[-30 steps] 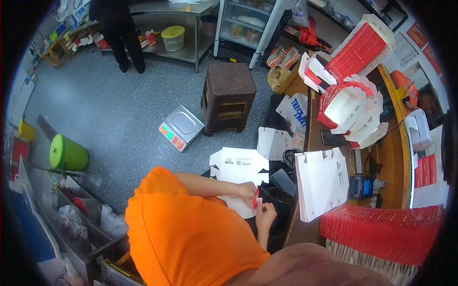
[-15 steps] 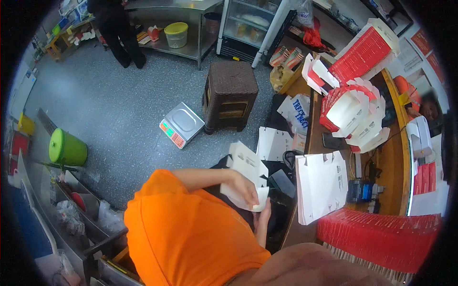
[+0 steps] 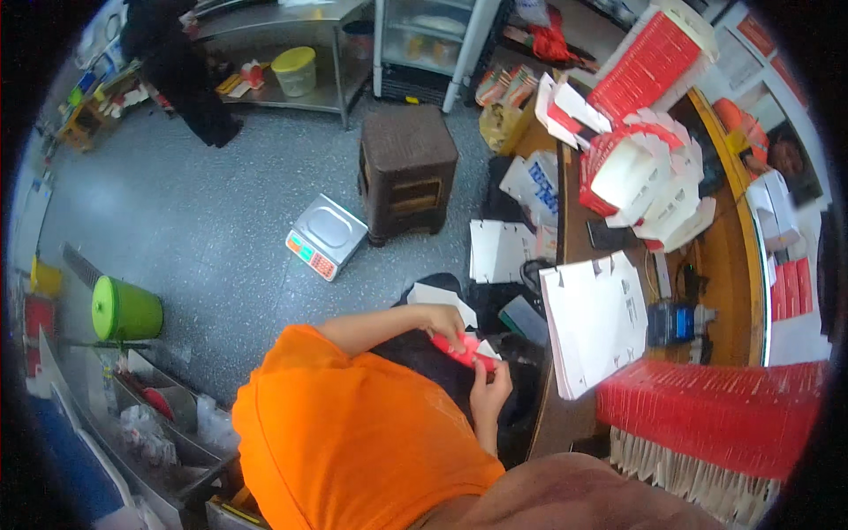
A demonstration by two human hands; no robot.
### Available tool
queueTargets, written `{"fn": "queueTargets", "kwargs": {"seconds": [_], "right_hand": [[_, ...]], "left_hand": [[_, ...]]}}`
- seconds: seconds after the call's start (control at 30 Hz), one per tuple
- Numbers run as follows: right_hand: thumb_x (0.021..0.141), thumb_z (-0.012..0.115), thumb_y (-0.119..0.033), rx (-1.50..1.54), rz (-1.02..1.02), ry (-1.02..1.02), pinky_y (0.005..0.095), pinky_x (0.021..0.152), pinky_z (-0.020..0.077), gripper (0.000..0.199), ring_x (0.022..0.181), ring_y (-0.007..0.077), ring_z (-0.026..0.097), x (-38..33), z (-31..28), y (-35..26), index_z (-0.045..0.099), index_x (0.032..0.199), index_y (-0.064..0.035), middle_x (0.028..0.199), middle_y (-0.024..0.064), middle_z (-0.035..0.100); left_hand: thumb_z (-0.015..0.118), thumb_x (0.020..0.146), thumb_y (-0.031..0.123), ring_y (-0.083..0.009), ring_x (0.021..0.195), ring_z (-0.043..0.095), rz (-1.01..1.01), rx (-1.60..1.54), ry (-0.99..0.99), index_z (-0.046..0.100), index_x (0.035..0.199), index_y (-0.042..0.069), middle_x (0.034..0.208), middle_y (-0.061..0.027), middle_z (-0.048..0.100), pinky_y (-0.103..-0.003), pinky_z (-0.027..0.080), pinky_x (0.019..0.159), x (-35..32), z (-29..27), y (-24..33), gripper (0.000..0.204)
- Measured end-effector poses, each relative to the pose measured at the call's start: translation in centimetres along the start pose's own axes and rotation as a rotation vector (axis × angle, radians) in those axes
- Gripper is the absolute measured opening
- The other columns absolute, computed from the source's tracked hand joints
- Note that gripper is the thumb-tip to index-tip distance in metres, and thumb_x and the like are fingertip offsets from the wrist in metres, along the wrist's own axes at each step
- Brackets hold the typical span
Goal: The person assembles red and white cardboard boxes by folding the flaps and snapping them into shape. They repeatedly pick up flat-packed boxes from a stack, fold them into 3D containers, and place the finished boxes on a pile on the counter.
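Note:
Over my lap, both hands hold a partly folded cardboard food box [image 3: 461,351], its red outer face turned up and a white flap showing at the near corner. My left hand [image 3: 444,323] reaches across from the left, fingers closed on the box's far edge. At the near right corner, my right hand [image 3: 490,385] pinches the card between thumb and fingers. Just beyond my left hand lies a white card panel [image 3: 437,299]; I cannot tell whether it belongs to the same box. A stack of flat white box blanks [image 3: 594,322] leans on the desk to the right.
Assembled red and white boxes [image 3: 640,177] crowd the wooden desk, and a long row of red blanks [image 3: 707,411] stands at its near end. On the floor are a weighing scale [image 3: 325,237], a brown stool [image 3: 408,163] and a green bin [image 3: 126,309]. Another person [image 3: 177,66] stands far left.
The box has gone from a pale, mostly flat blank to a bent shape with its red side up. Both hands now grip its edges. The view has shifted slightly.

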State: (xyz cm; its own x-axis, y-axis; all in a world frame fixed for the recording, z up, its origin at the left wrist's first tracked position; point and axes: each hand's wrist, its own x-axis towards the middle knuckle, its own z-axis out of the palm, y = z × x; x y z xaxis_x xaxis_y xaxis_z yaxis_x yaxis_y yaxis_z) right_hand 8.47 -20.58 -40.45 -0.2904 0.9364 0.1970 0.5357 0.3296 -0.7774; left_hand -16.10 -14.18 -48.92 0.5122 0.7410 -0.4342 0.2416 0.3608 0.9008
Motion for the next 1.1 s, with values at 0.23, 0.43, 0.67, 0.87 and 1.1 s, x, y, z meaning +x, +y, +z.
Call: {"fn": "queueTargets", "kwargs": {"seconds": [0.23,0.43,0.67,0.87,1.1], "right_hand": [[0.103,0.058,-0.018,-0.205,-0.120,-0.203,0.0473,0.102,0.0400,0.023,0.115,0.0405,0.052,0.5,0.6,0.8,0.063,0.111,0.0034,0.120,0.0235,0.057],[0.104,0.056,-0.013,-0.270,-0.077,-0.080,0.0505,0.102,0.0395,0.018,0.114,0.0423,0.050,0.7,1.1,3.9,0.060,0.103,0.0045,0.123,0.0258,0.052],[0.103,0.060,-0.007,0.076,0.171,-0.242,0.0361,0.098,0.0489,0.016,0.111,0.0257,0.063,1.1,1.0,0.7,0.061,0.112,0.0057,0.118,0.0157,0.063],[0.108,0.057,-0.016,0.325,0.348,0.201,0.0347,0.100,0.0504,0.034,0.113,0.0188,0.063,2.5,-0.9,3.5,0.060,0.133,0.0060,0.126,0.0122,0.067],[0.107,0.059,-0.027,0.297,0.452,-0.018,0.0310,0.091,0.0522,0.035,0.103,0.0165,0.066,1.9,-2.9,0.9,0.070,0.127,0.0005,0.114,0.0086,0.073]], "left_hand": [[0.092,0.073,0.033,-0.0249,0.089,0.070,0.041,0.217,0.340,0.074,0.096,0.005,0.090,-0.0105,0.074,-0.040,0.055,0.082,2.6,5.0,-3.1,0.041],[0.072,0.080,0.014,-0.0413,0.101,0.068,0.283,0.154,0.484,0.063,0.106,0.003,0.101,-0.0248,0.070,-0.052,0.053,0.082,2.2,7.3,-0.2,0.030],[0.080,0.073,0.014,-0.0389,0.115,0.056,0.410,0.454,0.558,0.065,0.109,0.008,0.120,-0.0152,0.059,-0.045,0.049,0.096,-2.6,7.1,7.8,0.039],[0.087,0.071,0.033,-0.0473,0.137,0.040,0.779,0.627,0.668,0.062,0.129,0.012,0.145,-0.0250,0.044,-0.055,0.037,0.113,-3.0,8.6,10.2,0.066],[0.096,0.054,0.033,-0.0534,0.140,0.038,0.667,0.428,0.514,0.057,0.129,0.005,0.154,-0.0363,0.029,-0.056,0.035,0.117,-2.5,7.7,7.6,0.089]]}}
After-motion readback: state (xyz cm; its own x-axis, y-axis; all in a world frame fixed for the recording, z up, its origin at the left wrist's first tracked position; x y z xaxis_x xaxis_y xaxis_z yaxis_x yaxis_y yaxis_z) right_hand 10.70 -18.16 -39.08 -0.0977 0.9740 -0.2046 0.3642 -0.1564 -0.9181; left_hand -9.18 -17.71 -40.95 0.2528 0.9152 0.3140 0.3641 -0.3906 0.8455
